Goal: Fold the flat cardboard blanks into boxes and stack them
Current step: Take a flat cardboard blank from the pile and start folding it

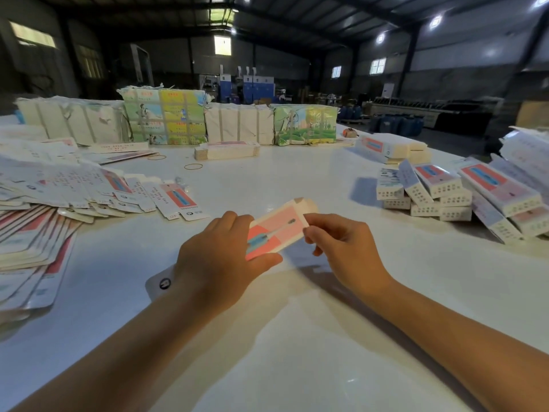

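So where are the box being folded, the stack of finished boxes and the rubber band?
box [274, 230]: head view, pink printed face.
finished boxes [439, 185]: head view, top box's end.
rubber band [193, 166]: head view, the loop's edge.

The box [274, 230] I am holding is showing salmon pink with a pale pink panel and a light blue shape. The flat blanks [59, 197] are lying white with pink-and-blue patches. The folded boxes [463, 191] are showing white, pink and blue. The bench [267, 179] is gleaming white. Two bundles [165, 117] are glowing green and yellow.
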Demonstrator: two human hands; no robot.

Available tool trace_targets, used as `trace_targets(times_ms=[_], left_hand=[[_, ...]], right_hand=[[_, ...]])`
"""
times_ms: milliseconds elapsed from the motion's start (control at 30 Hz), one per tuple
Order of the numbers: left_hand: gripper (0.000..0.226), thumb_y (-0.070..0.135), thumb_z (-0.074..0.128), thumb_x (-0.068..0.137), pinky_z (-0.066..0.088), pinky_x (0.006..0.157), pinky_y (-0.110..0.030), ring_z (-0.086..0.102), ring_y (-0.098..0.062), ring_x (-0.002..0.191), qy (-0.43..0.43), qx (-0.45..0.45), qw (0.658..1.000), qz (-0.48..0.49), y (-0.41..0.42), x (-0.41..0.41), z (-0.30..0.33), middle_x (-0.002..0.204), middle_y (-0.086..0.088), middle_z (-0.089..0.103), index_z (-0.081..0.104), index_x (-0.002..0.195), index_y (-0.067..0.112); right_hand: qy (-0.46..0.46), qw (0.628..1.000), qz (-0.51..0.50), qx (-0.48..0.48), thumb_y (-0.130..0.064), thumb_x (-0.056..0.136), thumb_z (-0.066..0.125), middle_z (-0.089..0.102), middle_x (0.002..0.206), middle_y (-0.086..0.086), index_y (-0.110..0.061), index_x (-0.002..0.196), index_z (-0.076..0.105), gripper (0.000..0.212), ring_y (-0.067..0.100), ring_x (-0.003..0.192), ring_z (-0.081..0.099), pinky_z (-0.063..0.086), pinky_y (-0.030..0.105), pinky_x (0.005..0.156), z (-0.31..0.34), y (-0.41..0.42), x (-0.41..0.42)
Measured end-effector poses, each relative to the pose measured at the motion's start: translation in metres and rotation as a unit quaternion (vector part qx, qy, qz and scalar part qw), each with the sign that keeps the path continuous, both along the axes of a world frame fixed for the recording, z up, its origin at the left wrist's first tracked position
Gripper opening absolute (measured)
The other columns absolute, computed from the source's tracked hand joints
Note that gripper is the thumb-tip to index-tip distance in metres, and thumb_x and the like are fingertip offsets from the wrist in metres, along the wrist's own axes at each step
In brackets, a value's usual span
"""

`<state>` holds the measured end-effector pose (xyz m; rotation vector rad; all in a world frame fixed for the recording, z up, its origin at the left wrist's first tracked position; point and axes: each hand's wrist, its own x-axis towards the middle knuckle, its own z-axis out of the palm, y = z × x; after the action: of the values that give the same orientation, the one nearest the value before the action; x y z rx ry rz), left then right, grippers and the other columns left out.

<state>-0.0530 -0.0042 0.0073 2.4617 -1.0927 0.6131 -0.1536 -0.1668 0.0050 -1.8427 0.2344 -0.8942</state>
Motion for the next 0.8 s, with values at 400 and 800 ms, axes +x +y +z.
trace_targets(times_ms=[400,800], left_hand=[[0.076,0.076,0.029,0.067,0.022,0.05,-0.01,0.044,-0.005,0.083,-0.018,0.022,0.999,-0.039,-0.0014,0.0001,-0.0032,0.105,0.011,0.054,0.047,0.123,0.028],[0.069,0.073,0.037,0.075,0.033,0.049,-0.017,0.056,-0.011,0.079,-0.047,0.029,0.996,-0.074,-0.0006,-0.0047,-0.0026,0.096,0.006,0.059,0.057,0.115,0.021]], right_hand=[[0.036,0.999,0.008,-0.014,-0.001,0.09,0.055,0.064,0.068,-0.012,-0.02,0.096,0.064,0.022,0.001,0.057,0.056,0.045,0.017,0.054,-0.0043,-0.0025,0.003],[0.11,0.982,-0.007,-0.151,-0.014,0.088,0.06,0.063,0.083,0.004,-0.015,0.083,0.057,0.006,0.022,0.074,0.057,0.044,0.031,0.066,0.0016,-0.008,-0.0027]])
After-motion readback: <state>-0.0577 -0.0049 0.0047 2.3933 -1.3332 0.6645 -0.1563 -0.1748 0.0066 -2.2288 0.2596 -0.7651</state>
